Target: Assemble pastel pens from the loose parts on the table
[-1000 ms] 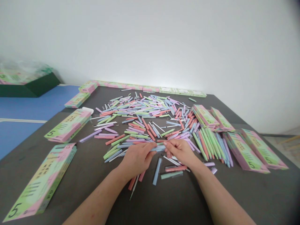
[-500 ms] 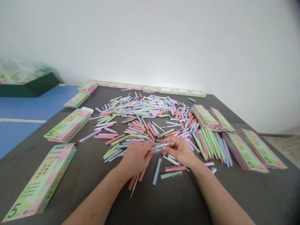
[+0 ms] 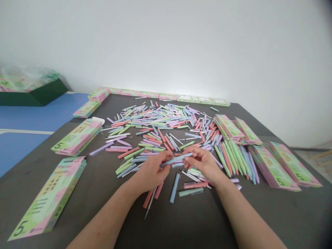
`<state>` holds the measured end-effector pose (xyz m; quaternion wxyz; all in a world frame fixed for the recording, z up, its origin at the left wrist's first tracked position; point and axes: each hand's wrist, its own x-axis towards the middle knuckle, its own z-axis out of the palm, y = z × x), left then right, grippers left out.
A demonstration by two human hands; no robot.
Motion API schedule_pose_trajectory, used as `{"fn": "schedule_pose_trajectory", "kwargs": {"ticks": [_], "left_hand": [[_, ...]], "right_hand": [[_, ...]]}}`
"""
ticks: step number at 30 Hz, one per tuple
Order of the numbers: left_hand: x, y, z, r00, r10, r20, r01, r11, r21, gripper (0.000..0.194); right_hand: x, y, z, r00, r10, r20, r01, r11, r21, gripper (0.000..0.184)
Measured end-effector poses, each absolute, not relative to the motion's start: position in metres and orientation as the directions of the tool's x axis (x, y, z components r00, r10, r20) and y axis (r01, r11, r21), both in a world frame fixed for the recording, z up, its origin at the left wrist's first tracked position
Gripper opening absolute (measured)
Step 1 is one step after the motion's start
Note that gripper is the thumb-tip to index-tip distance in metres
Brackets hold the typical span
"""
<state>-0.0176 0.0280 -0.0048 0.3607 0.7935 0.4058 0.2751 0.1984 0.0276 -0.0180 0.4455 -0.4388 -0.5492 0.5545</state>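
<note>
Between both hands a light-blue pen (image 3: 178, 159) is held roughly level, its right end slightly higher. My left hand (image 3: 150, 173) has its fingers closed round the pen's left end. At the other end, my right hand (image 3: 204, 165) pinches it between thumb and fingers. Below them lie a blue pen part (image 3: 175, 188), a red pen part (image 3: 195, 185) and a green pen part (image 3: 191, 192) with clear ends. A thin white refill (image 3: 150, 204) lies beside red parts under my left wrist. Beyond the hands spreads a big heap of pastel pen parts (image 3: 158, 121).
To the right, assembled-looking pens (image 3: 234, 157) lie side by side in a row. Printed pen boxes (image 3: 275, 166) stand beyond them, with more boxes (image 3: 49, 197) on the left and along the table's back edge. A dark green tray (image 3: 38, 92) sits on a blue surface.
My hands have shifted a little apart, exposing more of the blue pen, which now slants up to the right. The view has moved slightly.
</note>
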Motion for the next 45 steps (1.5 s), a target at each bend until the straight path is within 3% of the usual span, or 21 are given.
{"fn": "schedule_pose_trajectory", "kwargs": {"ticks": [9, 13, 17, 23, 26, 45], "left_hand": [[-0.019, 0.032, -0.012, 0.509, 0.852, 0.126, 0.323, -0.324, 0.889, 0.024], [-0.019, 0.031, -0.011, 0.515, 0.844, 0.149, 0.279, -0.329, 0.902, 0.032], [-0.016, 0.028, -0.005, 0.561, 0.821, 0.107, 0.326, -0.338, 0.883, 0.037], [-0.007, 0.025, -0.011, 0.549, 0.831, 0.092, 0.400, -0.358, 0.844, 0.021], [-0.004, 0.024, -0.016, 0.542, 0.838, 0.060, 0.427, -0.336, 0.839, 0.023], [-0.004, 0.024, -0.014, 0.534, 0.846, 0.011, 0.409, -0.270, 0.871, 0.027]], "right_hand": [[0.205, 0.031, -0.025, -0.216, 0.975, 0.050, -0.131, 0.022, -0.991, 0.022], [0.204, 0.030, -0.026, -0.221, 0.974, 0.047, -0.166, 0.010, -0.986, 0.021], [0.202, 0.028, -0.024, -0.225, 0.973, 0.044, -0.190, 0.001, -0.982, 0.019], [0.199, 0.027, -0.023, -0.245, 0.969, 0.030, -0.118, 0.001, -0.993, 0.021], [0.197, 0.027, -0.023, -0.238, 0.971, 0.036, -0.104, 0.011, -0.995, 0.022], [0.201, 0.028, -0.025, -0.146, 0.985, 0.093, -0.156, 0.070, -0.985, 0.018]]}}
